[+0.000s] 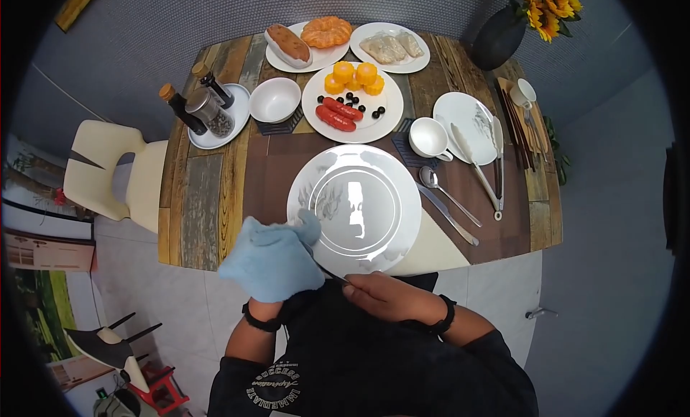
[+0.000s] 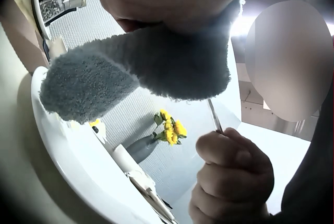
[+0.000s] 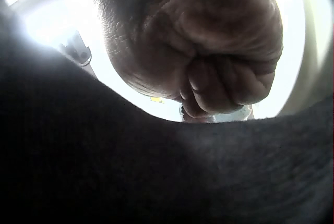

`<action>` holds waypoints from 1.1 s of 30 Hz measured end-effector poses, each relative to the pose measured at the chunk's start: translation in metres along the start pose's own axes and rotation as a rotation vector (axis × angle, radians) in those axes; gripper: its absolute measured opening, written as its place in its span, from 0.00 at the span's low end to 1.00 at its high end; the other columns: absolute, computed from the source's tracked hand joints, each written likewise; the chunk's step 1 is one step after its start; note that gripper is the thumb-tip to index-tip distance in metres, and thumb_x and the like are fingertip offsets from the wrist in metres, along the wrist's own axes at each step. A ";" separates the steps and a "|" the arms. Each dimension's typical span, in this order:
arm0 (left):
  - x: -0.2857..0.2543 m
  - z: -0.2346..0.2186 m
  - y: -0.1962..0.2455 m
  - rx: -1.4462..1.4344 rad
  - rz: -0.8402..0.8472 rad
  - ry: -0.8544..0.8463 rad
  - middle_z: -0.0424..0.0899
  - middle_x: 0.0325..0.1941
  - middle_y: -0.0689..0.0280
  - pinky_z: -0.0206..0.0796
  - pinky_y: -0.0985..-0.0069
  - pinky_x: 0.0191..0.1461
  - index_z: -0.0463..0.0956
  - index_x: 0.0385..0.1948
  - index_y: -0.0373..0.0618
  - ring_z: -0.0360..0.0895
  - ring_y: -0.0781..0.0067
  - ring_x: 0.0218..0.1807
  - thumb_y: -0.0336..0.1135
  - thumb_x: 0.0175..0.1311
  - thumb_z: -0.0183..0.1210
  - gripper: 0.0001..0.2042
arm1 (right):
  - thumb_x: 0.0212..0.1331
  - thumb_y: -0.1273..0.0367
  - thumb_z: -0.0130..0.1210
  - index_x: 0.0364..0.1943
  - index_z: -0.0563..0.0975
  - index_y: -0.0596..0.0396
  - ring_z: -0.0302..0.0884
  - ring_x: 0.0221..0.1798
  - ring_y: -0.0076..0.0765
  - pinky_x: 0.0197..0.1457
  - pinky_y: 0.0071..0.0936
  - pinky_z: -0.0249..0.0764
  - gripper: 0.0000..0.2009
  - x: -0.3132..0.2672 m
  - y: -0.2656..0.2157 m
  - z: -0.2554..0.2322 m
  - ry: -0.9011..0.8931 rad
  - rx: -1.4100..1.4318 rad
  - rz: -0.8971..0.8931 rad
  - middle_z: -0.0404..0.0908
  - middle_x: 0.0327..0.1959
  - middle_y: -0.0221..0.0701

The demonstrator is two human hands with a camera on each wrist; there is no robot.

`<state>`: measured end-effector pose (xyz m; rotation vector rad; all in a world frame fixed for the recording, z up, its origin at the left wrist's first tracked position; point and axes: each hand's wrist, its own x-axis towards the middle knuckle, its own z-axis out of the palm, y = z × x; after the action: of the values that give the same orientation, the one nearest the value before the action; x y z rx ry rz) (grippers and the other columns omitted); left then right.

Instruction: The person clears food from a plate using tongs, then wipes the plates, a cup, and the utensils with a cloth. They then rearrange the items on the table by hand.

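Note:
My left hand [image 2: 167,0] grips a light blue cloth [image 1: 273,262], which hides most of that hand in the head view. In front of my body, my right hand [image 1: 381,296] holds a piece of cutlery by its slim metal handle [image 2: 215,115]. The other end of this cutlery disappears into the cloth, so its kind is hidden. Curled fingers [image 3: 214,86] fill the right wrist view. Just beyond both hands lies a large white plate [image 1: 402,208], and the cloth overlaps its near left edge.
A knife [image 1: 449,216] and a spoon [image 1: 449,194] lie right of the plate, near tongs [image 1: 474,165] and a cup [image 1: 429,138]. Behind stand a food plate [image 1: 392,104], a bowl [image 1: 275,101] and a tray [image 1: 241,104] with bottles. A vase [image 1: 496,39] is far right.

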<state>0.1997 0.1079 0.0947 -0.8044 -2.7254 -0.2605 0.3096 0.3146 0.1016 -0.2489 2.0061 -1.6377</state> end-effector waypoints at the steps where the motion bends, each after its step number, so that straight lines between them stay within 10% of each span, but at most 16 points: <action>1: 0.002 -0.004 -0.003 0.006 -0.005 -0.004 0.80 0.24 0.59 0.71 0.59 0.52 0.79 0.25 0.45 0.83 0.55 0.38 0.40 0.33 0.66 0.14 | 0.78 0.62 0.43 0.35 0.68 0.59 0.69 0.28 0.48 0.37 0.41 0.68 0.15 0.000 0.001 0.000 -0.008 -0.007 0.007 0.69 0.22 0.43; 3: 0.027 -0.032 -0.001 -0.136 -0.524 0.110 0.80 0.23 0.62 0.73 0.67 0.40 0.79 0.31 0.43 0.81 0.59 0.27 0.33 0.49 0.62 0.09 | 0.78 0.61 0.43 0.34 0.69 0.59 0.69 0.29 0.45 0.38 0.39 0.69 0.16 -0.002 0.006 0.000 0.026 -0.004 0.009 0.71 0.24 0.42; 6: 0.019 -0.002 -0.049 0.028 -0.314 0.439 0.82 0.24 0.61 0.74 0.65 0.29 0.72 0.40 0.35 0.84 0.54 0.29 0.40 0.43 0.68 0.25 | 0.79 0.61 0.43 0.34 0.73 0.60 0.70 0.31 0.38 0.41 0.34 0.71 0.18 -0.006 0.028 0.000 0.186 0.096 -0.090 0.75 0.26 0.38; 9: 0.025 -0.005 -0.020 0.140 -0.581 0.144 0.83 0.26 0.60 0.75 0.65 0.30 0.68 0.45 0.32 0.84 0.52 0.27 0.40 0.43 0.68 0.29 | 0.80 0.60 0.43 0.34 0.77 0.61 0.70 0.33 0.28 0.43 0.29 0.72 0.20 -0.007 0.019 -0.004 0.379 0.197 -0.089 0.78 0.29 0.32; 14: 0.016 -0.016 0.027 -0.319 -0.293 0.081 0.81 0.26 0.62 0.71 0.64 0.27 0.68 0.45 0.21 0.83 0.59 0.25 0.35 0.45 0.63 0.27 | 0.77 0.68 0.48 0.39 0.76 0.61 0.71 0.31 0.26 0.37 0.29 0.70 0.11 0.000 0.013 -0.001 0.443 0.108 -0.071 0.76 0.26 0.29; 19: 0.001 -0.022 0.045 -0.125 -0.087 -0.431 0.81 0.25 0.61 0.70 0.63 0.26 0.67 0.47 0.18 0.83 0.59 0.27 0.37 0.45 0.62 0.31 | 0.75 0.70 0.50 0.42 0.75 0.59 0.75 0.28 0.35 0.34 0.32 0.70 0.06 0.003 0.014 0.003 0.415 0.038 -0.092 0.77 0.24 0.34; 29: 0.016 -0.023 0.024 -0.456 -0.210 0.012 0.83 0.27 0.60 0.69 0.67 0.26 0.66 0.45 0.17 0.83 0.60 0.27 0.38 0.38 0.69 0.35 | 0.75 0.68 0.49 0.41 0.73 0.56 0.76 0.28 0.57 0.32 0.44 0.69 0.06 0.002 0.017 0.006 0.376 -0.145 -0.169 0.75 0.23 0.45; 33: 0.004 -0.011 0.036 -0.259 -0.188 -0.115 0.82 0.26 0.61 0.70 0.68 0.28 0.67 0.42 0.21 0.83 0.61 0.27 0.41 0.33 0.72 0.36 | 0.75 0.68 0.49 0.41 0.73 0.57 0.76 0.28 0.58 0.32 0.45 0.69 0.06 0.002 0.015 0.005 0.396 -0.102 -0.143 0.74 0.23 0.45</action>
<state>0.2186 0.1367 0.1094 -0.6434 -2.9180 -0.6370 0.3132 0.3130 0.0858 -0.1121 2.4188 -1.7852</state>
